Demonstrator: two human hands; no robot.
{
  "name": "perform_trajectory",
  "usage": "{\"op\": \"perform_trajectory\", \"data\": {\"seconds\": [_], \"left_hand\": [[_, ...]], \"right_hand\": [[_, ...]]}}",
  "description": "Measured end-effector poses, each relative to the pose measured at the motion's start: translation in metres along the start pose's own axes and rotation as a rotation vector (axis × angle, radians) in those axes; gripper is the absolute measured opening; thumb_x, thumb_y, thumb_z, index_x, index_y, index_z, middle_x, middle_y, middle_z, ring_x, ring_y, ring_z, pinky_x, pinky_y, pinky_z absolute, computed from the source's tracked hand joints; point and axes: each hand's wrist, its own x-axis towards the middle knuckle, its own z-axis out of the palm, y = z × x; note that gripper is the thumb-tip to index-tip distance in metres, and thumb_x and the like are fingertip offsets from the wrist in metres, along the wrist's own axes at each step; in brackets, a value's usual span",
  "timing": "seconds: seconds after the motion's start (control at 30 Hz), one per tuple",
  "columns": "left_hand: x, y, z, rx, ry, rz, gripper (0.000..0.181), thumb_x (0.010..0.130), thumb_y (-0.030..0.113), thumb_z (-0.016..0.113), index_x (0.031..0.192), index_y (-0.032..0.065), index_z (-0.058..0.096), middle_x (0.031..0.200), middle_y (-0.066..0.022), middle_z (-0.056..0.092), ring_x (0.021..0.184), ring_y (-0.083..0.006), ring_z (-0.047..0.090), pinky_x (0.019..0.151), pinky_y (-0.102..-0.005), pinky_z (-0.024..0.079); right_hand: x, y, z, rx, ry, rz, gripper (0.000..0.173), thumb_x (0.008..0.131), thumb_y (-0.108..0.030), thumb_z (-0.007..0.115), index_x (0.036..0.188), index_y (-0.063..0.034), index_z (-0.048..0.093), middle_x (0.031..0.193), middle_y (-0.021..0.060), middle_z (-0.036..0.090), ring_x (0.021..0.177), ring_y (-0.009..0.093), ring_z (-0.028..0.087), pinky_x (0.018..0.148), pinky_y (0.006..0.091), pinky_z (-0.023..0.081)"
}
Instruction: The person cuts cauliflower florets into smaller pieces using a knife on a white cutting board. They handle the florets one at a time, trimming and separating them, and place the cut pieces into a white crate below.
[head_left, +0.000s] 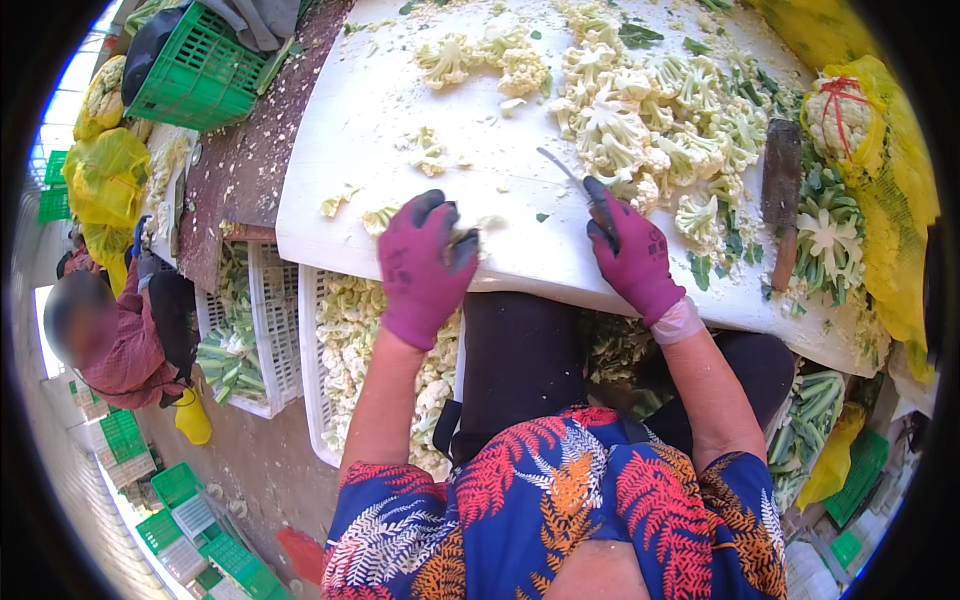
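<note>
My left hand (429, 262), in a purple glove with dark fingertips, is curled over the white work surface (352, 135) near its front edge. Part of a pale cauliflower piece (459, 238) shows between its thumb and fingers; the fingers hide the rest. To the right, my right hand (630, 251), gloved alike, grips the handle of a small knife (559, 166), its blade pointing away to the upper left. Small cauliflower florets (429, 154) lie just beyond my left hand. A large heap of cut cauliflower florets (622, 127) lies beyond my right hand.
A cleaver (781, 195) lies at the right, beside cauliflower leaves (821, 195) and a yellow mesh bag (900, 225). Below the front edge stands a white crate (313, 375) of florets. Another crate (279, 322) holds leaves and stalks. A co-worker (127, 337) sits at the left, near a green basket (202, 71).
</note>
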Motion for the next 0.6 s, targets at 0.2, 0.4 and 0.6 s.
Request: {"op": "perform_trajectory", "data": {"seconds": [0.2, 0.4, 0.6], "left_hand": [[0.009, -0.019, -0.068, 0.113, -0.238, -0.087, 0.029, 0.078, 0.021, 0.081, 0.095, 0.0026, 0.068, 0.104, -0.0139, 0.069, 0.093, -0.0273, 0.068, 0.080, -0.0374, 0.054], [0.079, -0.054, 0.021, 0.312, -0.119, 0.059, 0.058, 0.083, 0.041, 0.077, 0.132, 0.0126, 0.061, 0.132, -0.0170, 0.059, 0.122, -0.0335, 0.056, 0.102, -0.0411, 0.045], [0.050, -0.073, 0.015, 0.305, -0.269, 0.023, 0.028, 0.083, 0.031, 0.074, 0.102, 0.0111, 0.070, 0.115, -0.0113, 0.066, 0.101, -0.0295, 0.064, 0.092, -0.0422, 0.048]], "right_hand": [[-0.002, -0.002, 0.002, 0.058, 0.034, 0.005, 0.059, 0.087, -0.012, 0.065, 0.144, -0.0176, 0.050, 0.099, 0.0127, 0.067, 0.089, 0.032, 0.067, 0.076, 0.0411, 0.054], [0.001, -0.004, 0.004, 0.022, 0.071, -0.042, 0.060, 0.085, -0.009, 0.067, 0.142, -0.0175, 0.052, 0.099, 0.0122, 0.067, 0.088, 0.032, 0.067, 0.074, 0.0394, 0.054], [-0.001, -0.004, 0.004, 0.051, 0.097, -0.035, 0.061, 0.083, -0.007, 0.067, 0.142, -0.0170, 0.053, 0.097, 0.0118, 0.067, 0.086, 0.031, 0.068, 0.073, 0.0385, 0.054]]}}
